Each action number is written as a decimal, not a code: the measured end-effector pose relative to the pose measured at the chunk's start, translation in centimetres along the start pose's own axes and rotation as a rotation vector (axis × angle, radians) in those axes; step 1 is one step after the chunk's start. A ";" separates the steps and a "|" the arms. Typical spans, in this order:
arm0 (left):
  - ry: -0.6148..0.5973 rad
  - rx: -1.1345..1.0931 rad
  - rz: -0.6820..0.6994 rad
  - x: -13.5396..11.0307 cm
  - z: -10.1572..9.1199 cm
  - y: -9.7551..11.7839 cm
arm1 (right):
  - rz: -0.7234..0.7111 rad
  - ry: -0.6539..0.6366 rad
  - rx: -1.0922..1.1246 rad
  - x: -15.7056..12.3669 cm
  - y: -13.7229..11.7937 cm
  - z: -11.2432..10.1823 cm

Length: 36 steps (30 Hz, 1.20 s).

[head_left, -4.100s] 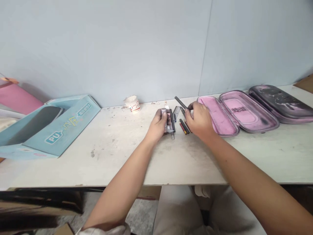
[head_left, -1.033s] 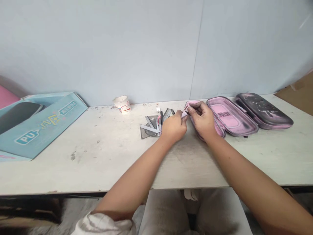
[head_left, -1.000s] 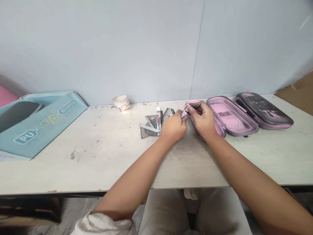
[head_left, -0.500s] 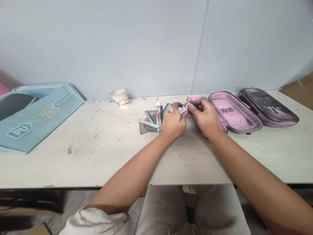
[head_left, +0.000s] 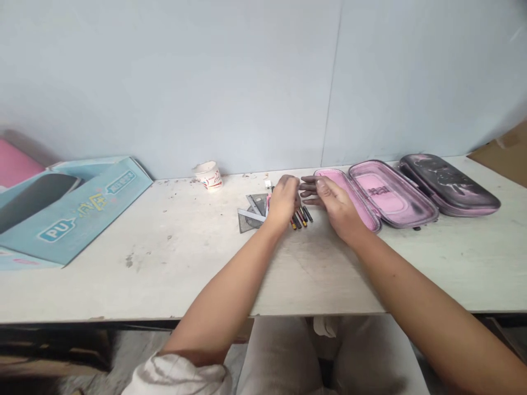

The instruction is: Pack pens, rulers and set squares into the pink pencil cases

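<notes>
My left hand (head_left: 284, 202) is closed above a bunch of pencils (head_left: 302, 217) on the table, and what its curled fingers hold, if anything, is hidden. The pencils' dark and yellow ends stick out beneath it toward me. My right hand (head_left: 331, 204) is open, its sooty fingers stretched toward the left one, with nothing seen in it. Beside the left wrist lie a clear ruler (head_left: 251, 214) and dark-looking see-through set squares (head_left: 247, 224). Right of my right hand lies an unzipped pink pencil case (head_left: 395, 192), partly covered by that hand.
A closed black pencil case (head_left: 453, 184) lies at the right, near a cardboard piece (head_left: 504, 153). A paper cup (head_left: 209, 175) stands by the wall, and a white eraser-like block (head_left: 268, 184) is behind the rulers. At the left is a blue open box (head_left: 99, 211).
The small pale pinkish object both hands were holding is out of sight. My right hand has opened and drawn away from the left. Pencils now show between the hands. The view has shifted slightly.
</notes>
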<state>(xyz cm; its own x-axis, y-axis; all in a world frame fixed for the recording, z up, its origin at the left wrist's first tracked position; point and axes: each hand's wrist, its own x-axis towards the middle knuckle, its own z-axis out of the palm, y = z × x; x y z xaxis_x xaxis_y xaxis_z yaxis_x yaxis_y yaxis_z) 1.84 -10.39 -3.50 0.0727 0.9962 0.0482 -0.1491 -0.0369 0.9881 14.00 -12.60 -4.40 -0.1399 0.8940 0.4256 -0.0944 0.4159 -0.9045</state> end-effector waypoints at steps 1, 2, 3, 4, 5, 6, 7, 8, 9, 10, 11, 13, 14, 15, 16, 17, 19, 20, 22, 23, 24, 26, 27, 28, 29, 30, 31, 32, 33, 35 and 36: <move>-0.028 -0.114 -0.009 0.1 -0.2 0.2 | 0.020 -0.008 0.009 -0.1 0.0 0.2; -0.058 -0.216 -0.007 0.1 -0.5 0.4 | 0.042 -0.017 0.014 -0.2 0.0 0.5; -0.083 -0.308 -0.003 0.1 -0.9 0.7 | 0.064 -0.031 0.013 -0.3 0.2 0.7; -0.096 -0.391 -0.008 0.1 -1.2 0.9 | 0.086 -0.052 0.004 -0.4 0.5 0.8; -0.101 -0.455 -0.011 0.1 -1.5 1.2 | 0.107 -0.077 -0.014 -0.5 0.8 1.0; -0.101 -0.496 -0.012 0.0 -1.8 1.4 | 0.131 -0.106 -0.035 -0.5 1.1 1.2; -0.097 -0.517 -0.015 0.0 -2.0 1.6 | 0.155 -0.132 -0.047 -0.6 1.4 1.3; -0.092 -0.527 -0.018 0.0 -2.2 1.7 | 0.178 -0.155 -0.044 -0.7 1.6 1.4; -0.086 -0.534 -0.021 0.0 -2.3 1.8 | 0.200 -0.173 -0.028 -0.7 1.7 1.6; -0.079 -0.543 -0.025 0.0 -2.4 1.8 | 0.219 -0.185 0.001 -0.8 1.8 1.7; -0.068 -0.555 -0.030 0.0 -2.4 1.8 | 0.237 -0.190 0.034 -0.9 1.8 1.7; -0.038 -0.584 -0.032 0.1 -2.3 1.7 | 0.264 -0.184 0.082 -1.0 1.8 1.8; -0.021 -0.597 -0.030 0.1 -2.3 1.6 | 0.273 -0.180 0.092 -1.0 1.9 1.8; -0.009 -0.607 -0.029 0.1 -2.3 1.6 | 0.280 -0.178 0.098 -1.0 1.9 1.9; -0.004 -0.616 -0.028 0.1 -2.2 1.6 | 0.286 -0.183 0.104 -1.1 2.0 1.9; -0.008 -0.625 -0.027 0.1 -2.2 1.5 | 0.292 -0.191 0.109 -1.1 2.1 1.9; -0.031 -0.644 -0.031 0.1 -2.2 1.5 | 0.305 -0.209 0.121 -1.1 2.3 1.9; -0.042 -0.655 -0.035 0.1 -2.2 1.5 | 0.313 -0.216 0.128 -1.1 2.4 1.9; -0.053 -0.681 -0.046 0.0 -2.2 1.4 | 0.329 -0.218 0.137 -1.1 2.4 2.0; -0.057 -0.696 -0.053 0.0 -2.2 1.4 | 0.338 -0.216 0.139 -1.1 2.3 2.0; -0.062 -0.712 -0.058 0.0 -2.2 1.3 | 0.347 -0.215 0.141 -1.1 2.2 2.0; -0.086 -0.735 -0.065 0.0 -2.2 1.3 | 0.362 -0.215 0.146 -1.2 1.9 2.0; -0.102 -0.738 -0.063 0.0 -2.2 1.3 | 0.367 -0.212 0.150 -1.2 1.8 2.0; -0.115 -0.736 -0.056 -0.1 -2.2 1.3 | 0.370 -0.209 0.155 -1.1 1.7 2.1; -0.123 -0.732 -0.047 -0.1 -2.2 1.3 | 0.371 -0.203 0.159 -1.1 1.6 2.1; -0.123 -0.727 -0.038 -0.1 -2.1 1.3 | 0.374 -0.199 0.161 -1.1 1.6 2.1; -0.117 -0.724 -0.032 -0.2 -2.0 1.3 | 0.375 -0.193 0.157 -1.1 1.6 2.1; -0.108 -0.722 -0.031 -0.2 -1.9 1.3 | 0.376 -0.191 0.149 -1.1 1.6 2.1; -0.099 -0.720 -0.034 -0.3 -1.7 1.3 | 0.378 -0.191 0.140 -1.1 1.6 2.0; -0.092 -0.717 -0.049 -0.4 -1.5 1.3 | 0.379 -0.193 0.124 -1.1 1.8 2.0; -0.092 -0.717 -0.054 -0.4 -1.4 1.3 | 0.378 -0.194 0.120 -1.1 1.8 2.0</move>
<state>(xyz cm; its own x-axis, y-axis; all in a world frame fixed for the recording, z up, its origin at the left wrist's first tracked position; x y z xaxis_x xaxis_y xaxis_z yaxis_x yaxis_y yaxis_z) 0.20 -10.72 -2.47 0.1766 0.9832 0.0456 -0.7506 0.1045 0.6525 12.00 -13.13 -6.48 -0.3680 0.9270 0.0728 -0.1136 0.0329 -0.9930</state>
